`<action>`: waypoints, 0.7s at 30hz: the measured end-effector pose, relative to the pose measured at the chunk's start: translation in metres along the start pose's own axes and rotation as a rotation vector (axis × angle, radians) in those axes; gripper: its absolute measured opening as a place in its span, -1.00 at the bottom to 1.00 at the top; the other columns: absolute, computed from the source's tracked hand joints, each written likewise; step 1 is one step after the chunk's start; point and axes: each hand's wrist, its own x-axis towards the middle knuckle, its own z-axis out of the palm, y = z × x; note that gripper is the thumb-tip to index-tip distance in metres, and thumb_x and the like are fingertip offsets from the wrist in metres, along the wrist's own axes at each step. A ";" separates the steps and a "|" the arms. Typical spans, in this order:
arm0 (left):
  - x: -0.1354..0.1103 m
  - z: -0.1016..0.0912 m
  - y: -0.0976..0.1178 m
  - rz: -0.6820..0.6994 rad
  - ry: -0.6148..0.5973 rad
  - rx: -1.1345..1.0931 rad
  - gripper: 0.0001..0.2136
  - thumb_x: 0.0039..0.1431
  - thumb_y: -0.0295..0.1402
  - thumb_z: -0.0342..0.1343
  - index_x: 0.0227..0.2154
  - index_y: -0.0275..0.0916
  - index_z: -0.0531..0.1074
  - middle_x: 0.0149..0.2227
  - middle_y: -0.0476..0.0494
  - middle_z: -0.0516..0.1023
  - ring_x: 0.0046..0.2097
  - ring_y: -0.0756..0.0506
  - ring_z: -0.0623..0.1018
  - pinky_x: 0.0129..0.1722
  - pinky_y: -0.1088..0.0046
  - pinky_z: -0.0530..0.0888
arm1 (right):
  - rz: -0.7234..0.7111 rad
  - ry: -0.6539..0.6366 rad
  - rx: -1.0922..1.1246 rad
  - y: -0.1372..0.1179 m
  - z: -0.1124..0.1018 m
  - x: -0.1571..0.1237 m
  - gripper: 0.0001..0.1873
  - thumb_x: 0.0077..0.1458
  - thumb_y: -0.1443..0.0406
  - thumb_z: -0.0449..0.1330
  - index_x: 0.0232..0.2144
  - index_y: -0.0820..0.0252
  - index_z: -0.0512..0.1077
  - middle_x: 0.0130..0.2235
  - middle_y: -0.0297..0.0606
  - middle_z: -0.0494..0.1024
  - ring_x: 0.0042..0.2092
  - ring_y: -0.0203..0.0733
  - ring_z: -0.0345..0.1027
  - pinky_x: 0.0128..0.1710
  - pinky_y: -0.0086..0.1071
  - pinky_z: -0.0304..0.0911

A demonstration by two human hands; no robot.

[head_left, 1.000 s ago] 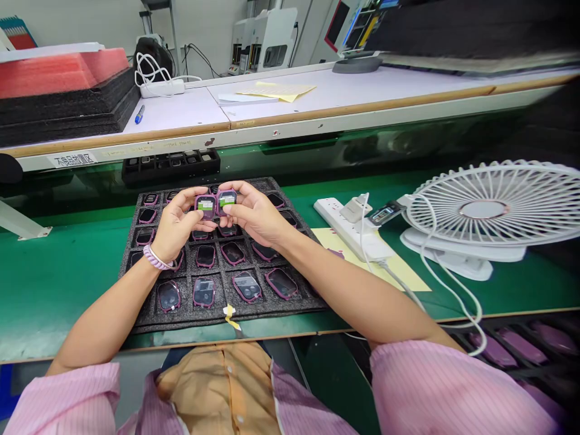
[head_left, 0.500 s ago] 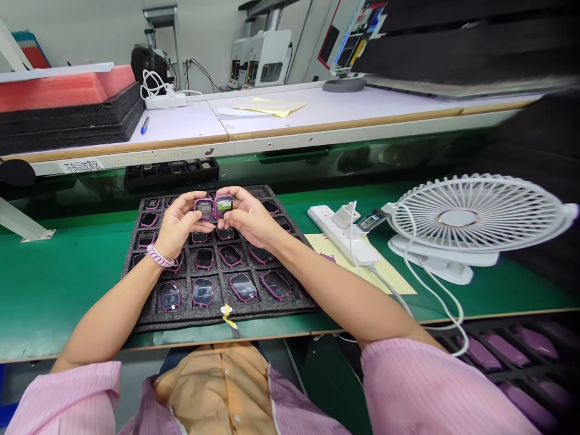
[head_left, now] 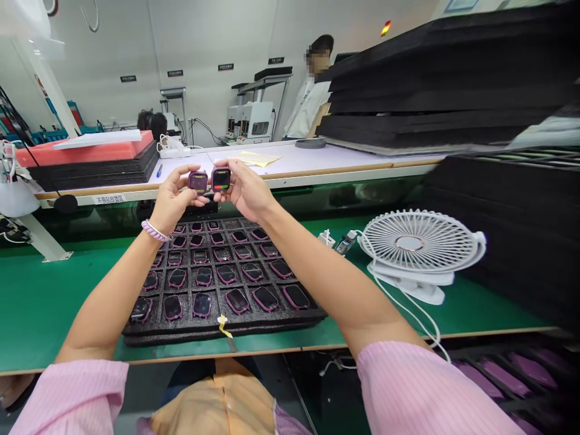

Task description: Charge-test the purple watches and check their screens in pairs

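Note:
My left hand [head_left: 173,196] grips a small purple watch body [head_left: 198,180] with a lit screen, held up in front of me. My right hand [head_left: 246,189] grips a second purple watch body [head_left: 221,178] right beside the first, its screen showing red and green. Both hands are raised above the far end of a black foam tray [head_left: 172,331] on the green belt. The tray's pockets hold several purple watch bodies [head_left: 237,299] lying screen up.
A white desk fan [head_left: 417,244] and a power strip [head_left: 327,238] with cables stand right of the tray. Tall stacks of black foam trays [head_left: 430,90] fill the right side. Behind, a white bench carries yellow papers [head_left: 254,158] and red foam [head_left: 86,151]; a person [head_left: 312,90] stands beyond.
Both hands have lifted the two watch bodies up and away from the tray, still side by side. My view has tilted up, bringing the room and a person into sight.

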 end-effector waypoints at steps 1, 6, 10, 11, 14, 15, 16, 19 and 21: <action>0.006 0.000 0.007 0.045 0.004 0.010 -0.53 -0.09 -0.51 0.20 -0.03 -0.16 0.46 -0.19 -0.01 0.64 -0.41 0.01 0.65 -0.34 0.48 0.66 | -0.020 -0.001 -0.030 -0.009 0.001 0.006 -0.44 0.26 -0.18 0.31 -0.01 0.07 0.34 -0.20 -0.26 0.51 -0.36 -0.21 0.45 -0.40 -0.37 0.40; 0.027 0.000 0.028 0.206 0.022 0.050 -0.48 -0.05 -0.56 0.22 0.04 -0.12 0.48 -0.16 -0.06 0.64 -0.35 -0.03 0.66 -0.27 0.42 0.66 | -0.091 -0.043 -0.131 -0.045 0.007 0.022 -0.54 0.23 0.11 0.32 0.10 0.07 0.32 -0.11 -0.25 0.45 -0.25 -0.17 0.48 -0.27 -0.32 0.47; 0.035 -0.001 0.038 0.252 0.038 0.083 -0.48 0.03 -0.53 0.28 0.09 -0.11 0.47 -0.10 -0.12 0.60 -0.22 -0.11 0.69 -0.21 0.37 0.66 | -0.135 -0.059 -0.167 -0.062 0.013 0.024 -0.49 0.15 0.28 0.30 0.14 0.06 0.33 -0.10 -0.28 0.43 -0.20 -0.17 0.49 -0.22 -0.34 0.50; 0.035 -0.002 0.039 0.263 0.039 0.086 -0.48 0.03 -0.52 0.29 0.10 -0.11 0.47 -0.10 -0.12 0.60 -0.20 -0.12 0.69 -0.20 0.37 0.66 | -0.137 -0.060 -0.178 -0.065 0.014 0.024 -0.48 0.14 0.30 0.30 0.15 0.06 0.33 -0.10 -0.28 0.43 -0.19 -0.17 0.48 -0.22 -0.35 0.50; 0.037 -0.002 0.043 0.293 0.035 0.091 -0.48 0.04 -0.50 0.33 0.10 -0.10 0.46 -0.10 -0.11 0.59 -0.18 -0.14 0.69 -0.20 0.38 0.65 | -0.136 -0.069 -0.206 -0.072 0.017 0.026 -0.42 0.12 0.31 0.31 0.18 0.08 0.32 -0.11 -0.28 0.43 -0.18 -0.17 0.49 -0.21 -0.36 0.51; 0.037 -0.002 0.043 0.299 0.037 0.088 -0.47 0.04 -0.49 0.35 0.10 -0.10 0.46 -0.10 -0.11 0.59 -0.16 -0.15 0.69 -0.20 0.38 0.65 | -0.138 -0.074 -0.211 -0.073 0.017 0.026 -0.41 0.11 0.31 0.33 0.18 0.09 0.32 -0.10 -0.28 0.42 -0.17 -0.17 0.49 -0.21 -0.37 0.50; 0.037 -0.003 0.042 0.303 0.040 0.084 -0.47 0.04 -0.47 0.37 0.10 -0.09 0.46 -0.09 -0.11 0.58 -0.15 -0.15 0.69 -0.19 0.38 0.65 | -0.140 -0.082 -0.213 -0.074 0.017 0.026 -0.40 0.11 0.31 0.34 0.19 0.10 0.32 -0.10 -0.27 0.42 -0.17 -0.17 0.49 -0.21 -0.39 0.50; 0.038 -0.004 0.040 0.318 0.049 0.082 -0.46 0.06 -0.40 0.41 0.12 -0.08 0.44 -0.08 -0.11 0.58 -0.13 -0.15 0.69 -0.19 0.39 0.64 | -0.141 -0.100 -0.217 -0.076 0.018 0.026 -0.38 0.12 0.28 0.38 0.21 0.10 0.32 -0.09 -0.26 0.41 -0.15 -0.17 0.50 -0.21 -0.42 0.49; 0.037 -0.005 0.037 0.333 0.049 0.092 -0.45 0.06 -0.32 0.45 0.13 -0.06 0.44 -0.09 -0.10 0.58 -0.16 -0.13 0.68 -0.22 0.41 0.64 | -0.133 -0.108 -0.221 -0.077 0.018 0.023 -0.37 0.13 0.27 0.39 0.20 0.10 0.32 -0.08 -0.27 0.42 -0.15 -0.18 0.50 -0.21 -0.42 0.49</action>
